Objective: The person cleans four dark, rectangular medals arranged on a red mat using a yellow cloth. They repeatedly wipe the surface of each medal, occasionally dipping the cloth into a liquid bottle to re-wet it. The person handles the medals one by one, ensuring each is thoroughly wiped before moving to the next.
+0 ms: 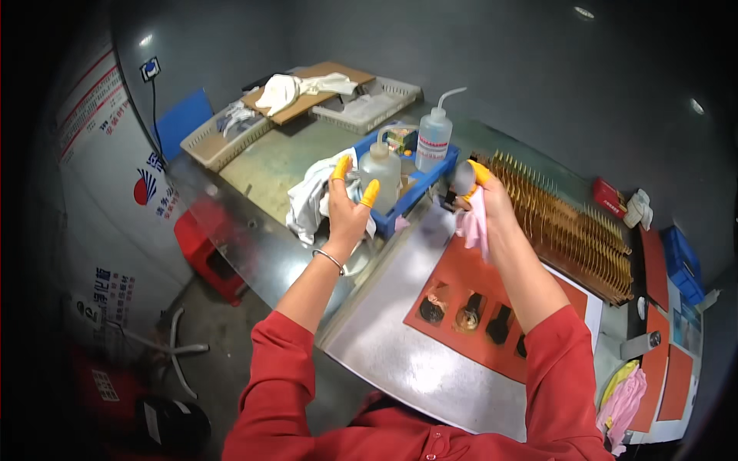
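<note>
My left hand [350, 215], yellow finger cots on its thumb and a finger, is raised with these two apart. It is right in front of a translucent squeeze bottle [382, 170]; whether it touches the bottle I cannot tell. A crumpled white cloth [310, 201] lies beside and behind this hand. My right hand [496, 203], also in yellow finger cots, is closed around a pink cloth [475, 219] and a grey, rounded, shiny piece [464, 177]. Below it, on an orange-red mat [453, 342], lie several dark and gold flat pieces [432, 309].
A blue tray [419, 188] holds both squeeze bottles, including a second one [434, 142] with a bent spout. Rows of gold-coloured pieces in a rack [569, 223] stand at right. Perforated baskets [223, 146] sit at the back left. A red stool [207, 253] stands beside the table.
</note>
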The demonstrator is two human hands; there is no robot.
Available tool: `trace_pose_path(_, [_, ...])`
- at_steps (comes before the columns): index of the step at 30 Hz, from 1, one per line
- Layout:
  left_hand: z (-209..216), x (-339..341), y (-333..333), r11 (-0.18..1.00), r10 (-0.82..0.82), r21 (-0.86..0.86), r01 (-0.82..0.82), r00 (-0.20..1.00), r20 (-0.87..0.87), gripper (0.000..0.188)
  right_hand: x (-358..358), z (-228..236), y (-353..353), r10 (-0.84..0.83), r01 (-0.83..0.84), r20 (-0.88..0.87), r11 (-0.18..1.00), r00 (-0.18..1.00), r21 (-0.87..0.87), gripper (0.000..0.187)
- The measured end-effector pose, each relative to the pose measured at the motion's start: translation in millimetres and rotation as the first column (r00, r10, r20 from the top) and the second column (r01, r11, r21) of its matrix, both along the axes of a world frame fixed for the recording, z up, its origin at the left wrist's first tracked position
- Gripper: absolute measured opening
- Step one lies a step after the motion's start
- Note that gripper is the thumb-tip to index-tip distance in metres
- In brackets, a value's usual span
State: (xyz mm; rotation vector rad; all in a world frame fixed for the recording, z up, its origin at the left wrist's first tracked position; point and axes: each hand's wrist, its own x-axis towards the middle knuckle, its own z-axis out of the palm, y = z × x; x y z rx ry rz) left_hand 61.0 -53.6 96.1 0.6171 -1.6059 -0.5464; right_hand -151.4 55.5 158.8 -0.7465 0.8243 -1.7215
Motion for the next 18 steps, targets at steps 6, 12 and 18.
trace_pose_path(6, [-9, -13, -25, 0.987, -0.066, 0.159, 0.034, 0.978, 0.198, 0.084, 18, 6, -60, 0.132, -0.121, 0.111, 0.988, 0.985, -0.1, 0.015])
trace_pose_path(12, [-1, -13, -23, 0.965, -0.087, 0.262, 0.009, 0.953, 0.289, 0.073, 36, 19, -82, 0.106, -0.099, 0.133, 0.993, 0.985, -0.059, 0.023])
trace_pose_path(18, [-4, -15, -26, 0.953, -0.115, 0.302, 0.039, 0.964, 0.239, 0.072, 37, 23, -85, 0.076, -0.072, 0.167, 0.997, 0.983, -0.03, 0.023])
